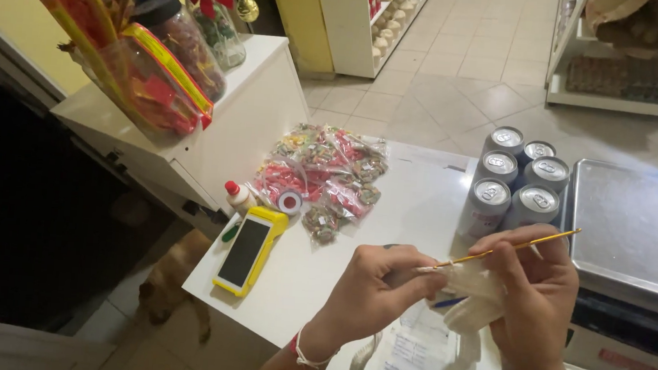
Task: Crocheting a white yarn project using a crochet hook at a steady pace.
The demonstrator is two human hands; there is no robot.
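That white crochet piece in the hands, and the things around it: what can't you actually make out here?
Head view only:
- White crochet piece: its shape; the right hand and left hand cover most of it.
- Crochet hook: its tip, buried between fingers and yarn.
- Paper: cut off by the bottom edge, print too small.
- Dog: mostly hidden under the counter.

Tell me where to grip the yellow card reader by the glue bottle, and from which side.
Take the card reader across its long yellow edges near the middle, coming straight down from above. It lies flat, screen up, on the white counter, narrow enough to span. Its lower end is near the counter's corner; the glue bottle crowds the top end, so avoid that side.
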